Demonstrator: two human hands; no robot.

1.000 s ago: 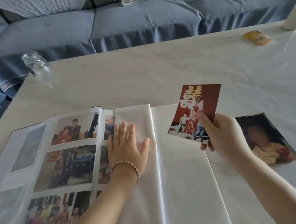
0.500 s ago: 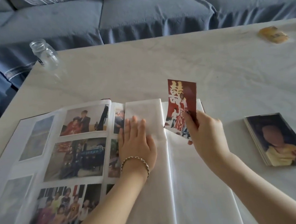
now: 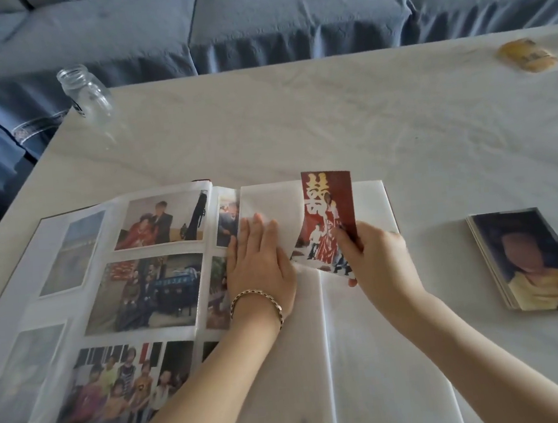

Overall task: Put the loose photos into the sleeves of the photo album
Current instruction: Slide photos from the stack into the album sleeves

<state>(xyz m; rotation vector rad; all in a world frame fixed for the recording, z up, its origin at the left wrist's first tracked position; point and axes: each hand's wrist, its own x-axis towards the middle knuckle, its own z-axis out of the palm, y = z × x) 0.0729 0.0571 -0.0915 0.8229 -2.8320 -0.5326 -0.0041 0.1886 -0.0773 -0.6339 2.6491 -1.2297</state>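
The photo album [image 3: 381, 345] lies open on the white table, its left page filled with photos and its right page blank white sleeves. My left hand [image 3: 259, 268] rests flat with straight fingers on the narrow sleeve strip near the spine. My right hand [image 3: 375, 259] pinches a red wedding photo [image 3: 328, 220] by its lower right edge. The photo stands tilted above the top of the right page, its lower left corner close to my left hand. A stack of loose photos [image 3: 534, 260] lies on the table right of the album.
A clear glass jar [image 3: 86, 92] stands at the table's far left corner. A yellow wrapped item [image 3: 526, 56] lies at the far right. A blue-grey sofa [image 3: 250, 18] runs behind the table [image 3: 295, 116].
My right hand has carried the red photo leftward and down, from above the right page's outer edge towards the spine and my left hand. My left hand has stayed flat on the page.
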